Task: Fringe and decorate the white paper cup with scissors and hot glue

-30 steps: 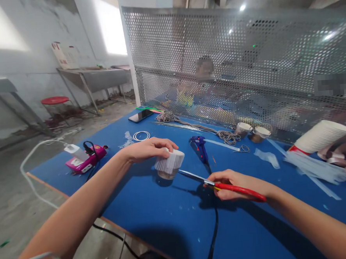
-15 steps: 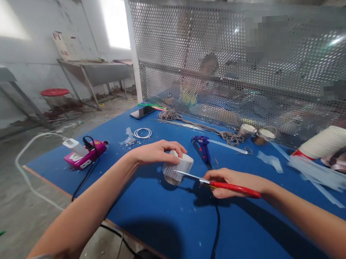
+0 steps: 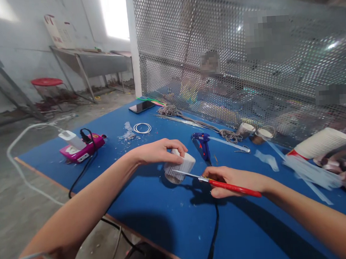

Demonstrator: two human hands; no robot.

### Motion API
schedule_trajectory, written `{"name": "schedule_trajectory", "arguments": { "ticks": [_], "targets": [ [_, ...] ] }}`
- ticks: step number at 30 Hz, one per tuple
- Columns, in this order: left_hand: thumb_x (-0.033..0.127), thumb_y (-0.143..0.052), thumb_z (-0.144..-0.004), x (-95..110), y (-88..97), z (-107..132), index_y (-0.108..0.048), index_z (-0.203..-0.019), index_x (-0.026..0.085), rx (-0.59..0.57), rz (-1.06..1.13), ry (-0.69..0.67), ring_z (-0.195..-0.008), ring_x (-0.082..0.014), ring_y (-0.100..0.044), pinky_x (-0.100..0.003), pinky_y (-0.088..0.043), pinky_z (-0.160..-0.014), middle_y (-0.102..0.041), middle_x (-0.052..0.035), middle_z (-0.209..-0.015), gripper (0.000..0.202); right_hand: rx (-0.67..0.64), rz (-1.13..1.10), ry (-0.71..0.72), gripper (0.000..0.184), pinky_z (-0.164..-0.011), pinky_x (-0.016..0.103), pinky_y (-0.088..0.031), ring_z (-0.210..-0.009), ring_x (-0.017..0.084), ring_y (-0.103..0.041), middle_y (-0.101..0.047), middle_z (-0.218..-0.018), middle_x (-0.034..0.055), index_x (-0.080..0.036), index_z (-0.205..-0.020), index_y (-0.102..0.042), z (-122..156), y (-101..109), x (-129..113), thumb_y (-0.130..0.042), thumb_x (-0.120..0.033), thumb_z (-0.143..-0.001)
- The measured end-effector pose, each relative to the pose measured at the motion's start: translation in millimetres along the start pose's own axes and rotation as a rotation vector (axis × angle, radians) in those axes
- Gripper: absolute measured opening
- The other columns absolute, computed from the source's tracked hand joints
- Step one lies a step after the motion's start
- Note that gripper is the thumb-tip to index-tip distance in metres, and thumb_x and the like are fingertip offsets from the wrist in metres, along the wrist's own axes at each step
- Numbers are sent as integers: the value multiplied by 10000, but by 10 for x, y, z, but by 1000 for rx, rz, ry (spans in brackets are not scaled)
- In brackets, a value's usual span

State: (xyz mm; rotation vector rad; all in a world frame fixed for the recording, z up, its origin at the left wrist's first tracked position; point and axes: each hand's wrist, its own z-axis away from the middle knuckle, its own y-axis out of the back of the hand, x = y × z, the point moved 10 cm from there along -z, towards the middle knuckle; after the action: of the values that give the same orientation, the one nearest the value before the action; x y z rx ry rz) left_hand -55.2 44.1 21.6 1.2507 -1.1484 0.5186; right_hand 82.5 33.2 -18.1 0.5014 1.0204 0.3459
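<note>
My left hand grips a small white paper cup with ridged sides, fingers over its top. The cup is tilted just above the blue table, and a greyish, shiny part shows at its lower end. My right hand is closed on red-handled scissors. Their blades point left and reach across the cup's side; whether they touch it I cannot tell. Behind my right hand lies a blue glue gun with a clear glue stick in its back.
A purple power strip with a white charger stands at left. Farther back lie a phone, white rings and grey cord. Small cups, glue sticks and stacked paper cups lie right. A perforated metal screen borders the table.
The view has shifted slightly, so the background sits a little differently. Both hands keep their hold, and the scissors stay across the cup with little visible movement.
</note>
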Motion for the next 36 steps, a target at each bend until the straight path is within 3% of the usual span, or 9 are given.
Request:
{"name": "schedule_trajectory", "arguments": {
  "ticks": [9,19,27,36],
  "targets": [
    [327,-639,-742,-1,-51,14,-673,-786,169,-29,-29,37,-963,-178,-588,-275,-430,-850,-636,-48,-1125,168,74,-13,-78,500,-524,229,-288,-583,93,-329,-396,-649,-68,-168,-877,-520,32,45,-31,-666,-623,-729],
    [336,-640,-726,-25,-65,15,-662,-730,175,-16,-47,73,-916,-160,-588,-263,-433,-806,-630,-47,-1136,162,127,-2,-125,530,-528,236,-291,-585,102,-336,-405,-626,-61,-150,-879,-602,56,103,128,-702,-633,-685],
    [333,-651,-722,-18,-93,7,-678,-710,187,19,-102,62,-902,-164,-589,-280,-413,-854,-633,-41,-1125,149,30,35,-123,487,-528,221,-300,-592,93,-333,-413,-681,-57,-150,-935,-552,47,39,-20,-647,-598,-768],
    [305,-655,-721,-7,-120,6,-684,-698,189,37,-116,89,-866,-148,-600,-262,-430,-830,-632,-28,-1104,121,40,73,-122,467,-507,215,-284,-580,92,-327,-406,-651,-62,-160,-858,-541,30,51,-24,-664,-600,-762]
  ]
}}
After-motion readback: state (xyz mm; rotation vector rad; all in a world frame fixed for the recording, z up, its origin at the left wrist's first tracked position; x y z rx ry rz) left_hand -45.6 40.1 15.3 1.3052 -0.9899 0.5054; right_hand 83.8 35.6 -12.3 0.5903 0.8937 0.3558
